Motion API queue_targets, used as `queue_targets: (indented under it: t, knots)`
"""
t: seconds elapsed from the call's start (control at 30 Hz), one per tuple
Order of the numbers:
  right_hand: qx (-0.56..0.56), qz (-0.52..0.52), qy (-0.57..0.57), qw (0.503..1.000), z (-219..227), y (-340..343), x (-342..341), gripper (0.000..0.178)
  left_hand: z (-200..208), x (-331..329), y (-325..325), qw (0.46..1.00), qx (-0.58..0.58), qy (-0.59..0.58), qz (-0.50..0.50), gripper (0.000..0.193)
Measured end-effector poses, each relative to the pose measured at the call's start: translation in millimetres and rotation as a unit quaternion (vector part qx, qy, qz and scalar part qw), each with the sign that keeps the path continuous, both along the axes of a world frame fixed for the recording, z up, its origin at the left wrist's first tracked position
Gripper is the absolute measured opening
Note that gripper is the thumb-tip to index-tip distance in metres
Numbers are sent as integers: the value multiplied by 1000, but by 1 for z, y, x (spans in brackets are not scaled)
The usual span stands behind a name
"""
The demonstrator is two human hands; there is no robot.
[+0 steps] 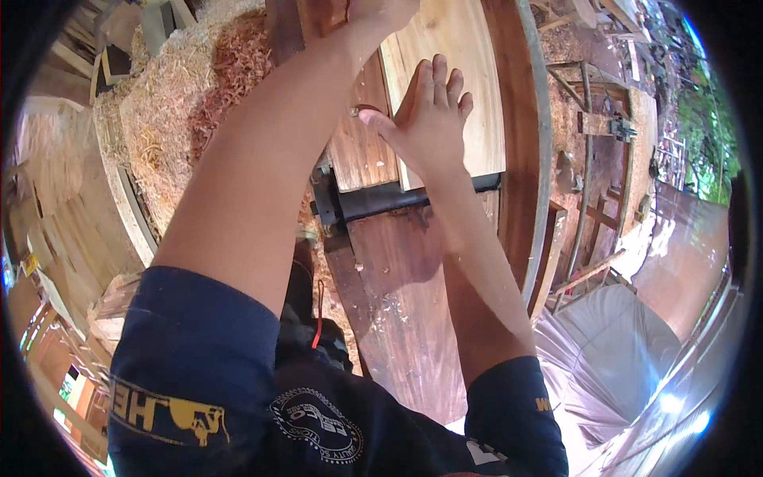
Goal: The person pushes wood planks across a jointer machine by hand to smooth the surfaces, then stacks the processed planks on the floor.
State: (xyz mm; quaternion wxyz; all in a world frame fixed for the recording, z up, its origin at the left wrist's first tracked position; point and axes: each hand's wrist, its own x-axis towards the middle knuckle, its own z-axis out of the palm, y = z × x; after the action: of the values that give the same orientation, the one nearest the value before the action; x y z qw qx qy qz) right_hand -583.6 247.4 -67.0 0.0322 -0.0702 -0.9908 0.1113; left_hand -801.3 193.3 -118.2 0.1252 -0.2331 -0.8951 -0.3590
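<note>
My right hand (pixel 435 131) lies flat, its fingers spread, over a pale wooden board (pixel 477 95). The thumb points left toward the board's edge. My left arm stretches far forward, and my left hand (pixel 385 12) is cut off by the top edge of the picture, so its fingers and anything in them are hidden. Beneath and left of the pale board is a reddish-brown wooden surface (pixel 366 155). The board's near end reaches a dark metal bar (pixel 389 200) running crosswise. On my side of that bar is a brown wooden bed (pixel 405 294) with a few shavings on it.
Heaps of wood shavings (pixel 159 95) cover the ground at left. A long wooden rail (pixel 520 143) runs along the right side of the boards. Farther right are a wooden frame (pixel 586 159) and a grey sheet (pixel 612 342). Wood panels (pixel 63 191) stand at far left.
</note>
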Motion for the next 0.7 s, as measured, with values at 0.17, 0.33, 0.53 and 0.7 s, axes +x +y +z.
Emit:
queue_targets:
  t: [0.17,0.33,0.53,0.7]
  knots:
    - [-3,2,-30,1000,10,-14,-22,107,-14,-17,-28,995,93,16,29,54]
    - [16,31,2,999,0,-5,-16,86,-21,-5,-81,998,47,18,32,47]
    - [28,88,14,996,39,7,-23,84,-1,-3,-80,989,-142,14,37,47]
    - [16,-112,-145,983,143,15,-44,75,1,-1,-91,993,-108,-5,40,43]
